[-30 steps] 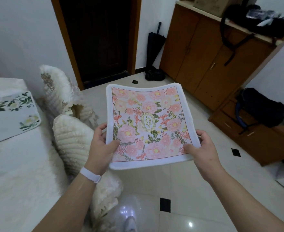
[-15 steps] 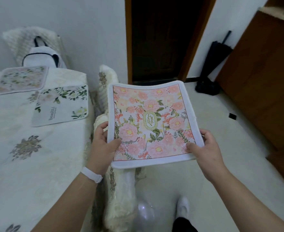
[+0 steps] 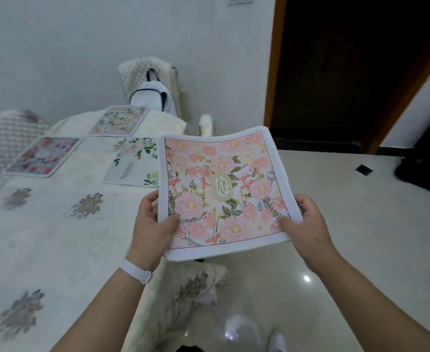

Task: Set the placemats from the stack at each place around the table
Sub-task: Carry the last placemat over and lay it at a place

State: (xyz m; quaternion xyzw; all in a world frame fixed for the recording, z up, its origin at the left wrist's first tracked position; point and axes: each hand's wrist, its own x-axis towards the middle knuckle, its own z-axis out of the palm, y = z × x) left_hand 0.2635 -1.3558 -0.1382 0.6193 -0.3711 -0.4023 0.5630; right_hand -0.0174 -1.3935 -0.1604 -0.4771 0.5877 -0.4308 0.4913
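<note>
Placemat point(image 3: 221, 189), pink floral with a white border, was held nearly flat in the air beside the table point(image 3: 56, 237), its printed face up, its long axis running away from the person. Left hand point(image 3: 150, 224) and right hand point(image 3: 306, 222) had fingers clamped on its near corners.

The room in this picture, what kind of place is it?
Probably a home dining area. A table under a white embroidered tablecloth carries three floral placemats, padded chairs stand round it, and a dark wooden door opens off the tiled floor.
</note>
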